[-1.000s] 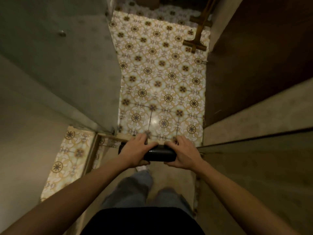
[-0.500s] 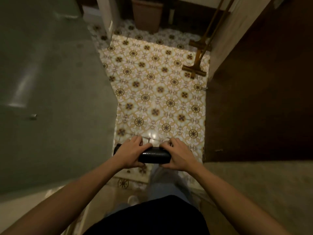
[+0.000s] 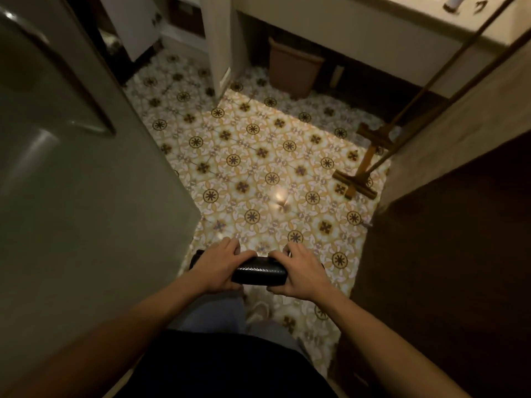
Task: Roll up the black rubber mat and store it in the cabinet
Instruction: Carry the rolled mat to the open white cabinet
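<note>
The black rubber mat [image 3: 260,273] is rolled into a short textured cylinder, held level at waist height over the patterned floor. My left hand [image 3: 219,268] grips its left end, my right hand [image 3: 298,272] grips its right end, and only the middle of the roll shows between them. A white cabinet door [image 3: 135,27] stands ajar at the far left back; its inside is dark and hidden.
A grey door [image 3: 71,168] fills the left side and a dark brown door [image 3: 448,254] the right. Two wooden long-handled tools [image 3: 359,182] lean at the right wall. A brown bin [image 3: 293,68] stands under a counter. The yellow patterned tile floor [image 3: 258,168] runs ahead.
I have walked forward through the doorway with the roll held in both hands. The bin, the counter and the white cabinet door have come into view ahead.
</note>
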{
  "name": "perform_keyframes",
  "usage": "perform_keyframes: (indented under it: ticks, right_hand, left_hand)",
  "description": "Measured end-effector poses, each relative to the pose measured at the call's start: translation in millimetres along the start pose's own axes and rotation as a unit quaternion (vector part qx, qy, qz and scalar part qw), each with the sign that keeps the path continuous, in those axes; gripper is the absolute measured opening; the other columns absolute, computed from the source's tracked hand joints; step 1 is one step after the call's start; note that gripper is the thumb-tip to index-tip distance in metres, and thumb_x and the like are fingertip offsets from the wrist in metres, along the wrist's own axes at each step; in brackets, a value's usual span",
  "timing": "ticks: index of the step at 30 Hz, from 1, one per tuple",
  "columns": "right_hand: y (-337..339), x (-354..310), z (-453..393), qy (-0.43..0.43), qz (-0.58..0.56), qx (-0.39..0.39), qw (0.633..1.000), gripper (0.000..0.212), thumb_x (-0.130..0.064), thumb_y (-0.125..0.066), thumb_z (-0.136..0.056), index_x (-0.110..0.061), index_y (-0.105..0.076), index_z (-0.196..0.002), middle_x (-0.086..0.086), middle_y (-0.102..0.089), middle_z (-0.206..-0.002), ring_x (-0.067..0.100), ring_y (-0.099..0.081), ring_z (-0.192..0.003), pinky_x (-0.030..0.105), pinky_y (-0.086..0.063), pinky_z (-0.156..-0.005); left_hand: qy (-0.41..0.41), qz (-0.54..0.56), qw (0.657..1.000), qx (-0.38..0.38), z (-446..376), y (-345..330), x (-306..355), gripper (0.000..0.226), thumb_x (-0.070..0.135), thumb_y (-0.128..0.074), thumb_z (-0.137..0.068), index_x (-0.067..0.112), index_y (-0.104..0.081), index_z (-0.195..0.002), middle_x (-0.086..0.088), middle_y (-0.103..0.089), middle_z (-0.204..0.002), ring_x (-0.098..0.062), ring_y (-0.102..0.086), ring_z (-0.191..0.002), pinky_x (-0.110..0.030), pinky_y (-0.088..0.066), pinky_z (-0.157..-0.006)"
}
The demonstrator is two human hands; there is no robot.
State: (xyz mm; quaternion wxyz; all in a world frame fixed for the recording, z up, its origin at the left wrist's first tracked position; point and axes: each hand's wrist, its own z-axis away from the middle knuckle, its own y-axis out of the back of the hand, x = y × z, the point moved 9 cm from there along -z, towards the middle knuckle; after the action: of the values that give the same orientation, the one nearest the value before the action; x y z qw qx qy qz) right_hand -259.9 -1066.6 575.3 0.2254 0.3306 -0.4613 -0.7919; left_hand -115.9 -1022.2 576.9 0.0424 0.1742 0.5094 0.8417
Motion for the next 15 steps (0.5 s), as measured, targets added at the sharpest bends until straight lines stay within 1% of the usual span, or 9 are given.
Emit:
perform_keyframes:
  ticks: [3,5,8,11,12,15]
  right_hand:
    - [22,34,-46,0.019,0.018,-0.011,1.0,0.068,-0.069,-0.067,-0.072,-0.032,-0.052,-0.127,0.003,-0.048,-0.109,0.025,-0.048,-0.098,0.041,-0.046,-0.08]
    - [39,57,-84,0.028,0.025,-0.013,0.999,0.07,-0.071,-0.065,-0.071,-0.032,-0.05,-0.127,0.002,-0.049,-0.11,0.025,-0.048,-0.097,0.042,-0.047,-0.079]
    - [66,88,-139,0.029,0.036,-0.015,0.999,0.07,-0.07,-0.066,-0.07,-0.03,-0.051,-0.126,0.003,-0.05,-0.11,0.027,-0.049,-0.098,0.042,-0.048,-0.078]
    - [95,111,-189,0.028,0.028,-0.023,0.999,0.073,-0.072,-0.064,-0.068,-0.029,-0.052,-0.125,0.006,-0.052,-0.112,0.028,-0.049,-0.1,0.042,-0.049,-0.077]
    - [104,117,-207,0.034,0.035,-0.025,0.998,0.073,-0.072,-0.065,-0.068,-0.029,-0.052,-0.126,0.006,-0.052,-0.112,0.027,-0.049,-0.1,0.042,-0.049,-0.077]
    - [133,132,-263,0.049,0.038,-0.037,0.997,0.073,-0.069,-0.068,-0.068,-0.029,-0.052,-0.127,0.006,-0.051,-0.111,0.027,-0.05,-0.099,0.042,-0.049,-0.078]
  left_hand:
    - [0.009,0.013,1.0,0.017,-44,23,-23,0.076,0.059,-0.064,-0.075,0.033,-0.039,-0.141,-0.005,-0.045,-0.114,-0.024,-0.045,-0.102,-0.037,-0.041,-0.074]
    - [0.019,0.028,0.999,0.024,-78,38,-46,0.074,0.062,-0.065,-0.075,0.036,-0.037,-0.139,-0.002,-0.043,-0.113,-0.022,-0.044,-0.103,-0.037,-0.04,-0.075]
    - [0.039,0.029,0.999,0.018,-129,59,-84,0.077,0.061,-0.068,-0.075,0.037,-0.033,-0.14,-0.002,-0.043,-0.115,-0.021,-0.042,-0.104,-0.037,-0.04,-0.077]
    - [0.045,0.041,0.998,0.012,-170,86,-119,0.08,0.06,-0.069,-0.075,0.036,-0.032,-0.142,-0.004,-0.043,-0.117,-0.022,-0.041,-0.103,-0.035,-0.036,-0.076]
    - [0.05,0.031,0.998,0.01,-183,94,-132,0.081,0.061,-0.068,-0.074,0.036,-0.032,-0.142,-0.004,-0.043,-0.117,-0.022,-0.041,-0.103,-0.036,-0.036,-0.077]
    - [0.062,0.054,0.996,0.024,-214,123,-171,0.081,0.062,-0.068,-0.075,0.034,-0.033,-0.142,-0.006,-0.043,-0.116,-0.024,-0.041,-0.104,-0.038,-0.041,-0.079]
